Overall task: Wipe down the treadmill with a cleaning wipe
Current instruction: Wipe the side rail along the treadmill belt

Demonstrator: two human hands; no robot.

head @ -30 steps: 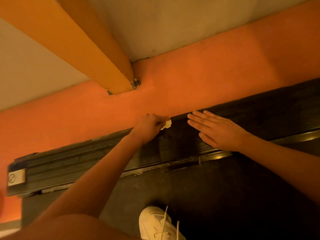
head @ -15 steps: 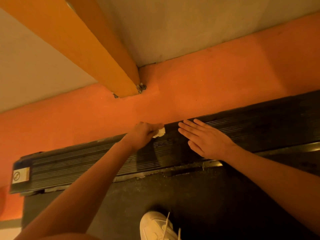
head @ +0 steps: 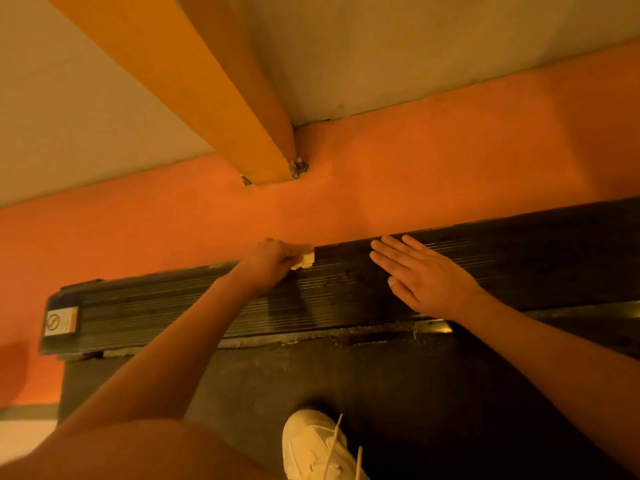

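Black ribbed material covers the treadmill side rail (head: 156, 306), a long flat strip scored with fine lengthwise grooves that catch the light as thin pale lines. Dark specks dot it near the middle. Its near edge meets a dull metal trim (head: 433, 329), ragged in places, and below that lies the matte, slightly grainy belt (head: 381, 393). A small rectangular warning sticker (head: 61, 322) sits at the rail's left end.

The cleaning wipe (head: 305, 260) is a small, pale, crumpled wad, pressed on the rail's far edge where the black strip meets the orange floor (head: 450, 174). The left hand (head: 275, 261) grips it, fingers (head: 294, 250) curled tightly round it so that only a lumpy corner shows past them on the right. The right hand (head: 427, 280) lies flat on the rail to the right of the wipe, near it but apart, its fingers (head: 389, 252) straight and lightly spread, holding nothing, tips reaching towards the far edge.

A smooth, square-sided yellow-orange post (head: 207, 91) rises from the floor beyond the rail, before a plain pale wall (head: 433, 46). A white laced shoe (head: 311, 448) stands on the belt at the bottom of the view.
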